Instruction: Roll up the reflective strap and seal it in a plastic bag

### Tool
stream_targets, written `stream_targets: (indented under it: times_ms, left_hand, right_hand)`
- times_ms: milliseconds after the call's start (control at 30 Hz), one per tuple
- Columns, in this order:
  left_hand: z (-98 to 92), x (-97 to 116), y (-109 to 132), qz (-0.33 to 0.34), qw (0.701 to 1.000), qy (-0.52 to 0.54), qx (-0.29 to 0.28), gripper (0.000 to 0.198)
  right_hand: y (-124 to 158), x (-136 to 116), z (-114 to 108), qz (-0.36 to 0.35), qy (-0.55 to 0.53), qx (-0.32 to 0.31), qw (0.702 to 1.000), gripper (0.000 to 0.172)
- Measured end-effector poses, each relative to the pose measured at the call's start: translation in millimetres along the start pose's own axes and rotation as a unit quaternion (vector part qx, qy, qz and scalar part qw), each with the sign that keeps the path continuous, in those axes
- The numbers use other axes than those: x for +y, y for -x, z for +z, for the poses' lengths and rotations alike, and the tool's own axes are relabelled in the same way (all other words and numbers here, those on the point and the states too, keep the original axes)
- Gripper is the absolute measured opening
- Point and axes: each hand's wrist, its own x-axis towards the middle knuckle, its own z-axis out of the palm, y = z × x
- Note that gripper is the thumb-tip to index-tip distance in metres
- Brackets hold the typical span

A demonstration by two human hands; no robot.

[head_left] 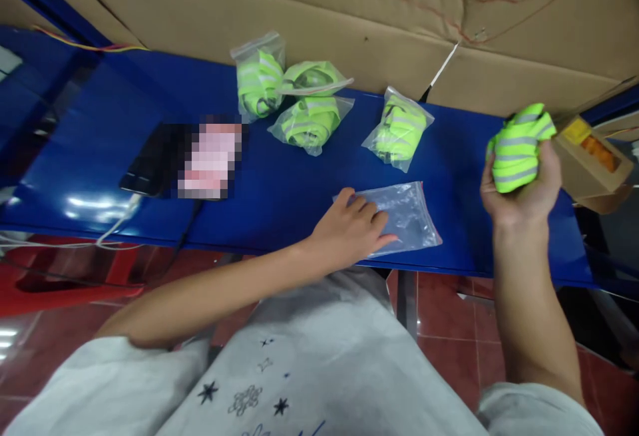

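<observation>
Clearly, a light touch suits the left hand (352,233), which rests with bent fingers over the left end of a flat clear bag (409,213) near the middle of the blue table (464,223). Whether those fingers pinch the film or only press on it, I cannot tell. For good handling, they should steady the plastic without creasing it, leaving the red-lined right end free, since that looks like the mouth.

Well to the right, the right hand (524,203) is wrapped around a neon yellow bundle (519,150) with silvery bands, raised at the table's right end and apart from the bag. A firm, even grip all round seems best here: soft coils like these could spring loose if squeezed from one side only, and a stray loop might snag on the cardboard box (612,180) just beside. Farther off, the bagged bundle (399,126) beyond the clear bag gives a fair measure of how compact the roll ought to be
</observation>
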Motion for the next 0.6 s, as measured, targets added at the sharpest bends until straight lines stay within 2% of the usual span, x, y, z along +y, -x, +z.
stream_targets:
  times_ms: [67,167,233,333,433,500,600]
  left_hand:
    - [-0.1,4.3,5.1,0.010,1.000,0.022,-0.010,0.062]
    - [9.3,16.7,-6.6,0.009,0.996,0.079,-0.034,0.107]
    - [16.8,24.0,-20.6,-0.006,0.993,0.105,-0.056,0.121]
    - [22.4,29.5,-33.6,-0.033,0.989,0.122,-0.076,0.117]
    - [17.7,26.1,-27.3,-0.068,0.985,0.141,-0.077,0.109]
    - [10.2,19.3,-15.0,-0.106,0.981,0.154,-0.047,0.104]
    - [-1.2,7.1,3.7,-0.183,0.972,0.144,0.026,0.105]
  right_hand:
    - [-7.4,17.3,18.8,0.023,0.035,-0.040,0.998,0.025]
    - [-11.6,34.7,44.2,0.042,0.099,-0.081,0.991,0.046]
    - [-11.5,38.5,52.8,0.045,0.140,-0.110,0.983,0.055]
    - [-10.1,37.8,51.2,0.052,0.167,-0.133,0.976,0.060]
    - [-9.6,35.2,42.4,0.057,0.171,-0.139,0.974,0.054]
    - [-8.0,34.4,38.7,0.051,0.163,-0.155,0.973,0.049]
    - [2.0,36.9,39.0,0.052,0.130,-0.194,0.971,0.043]
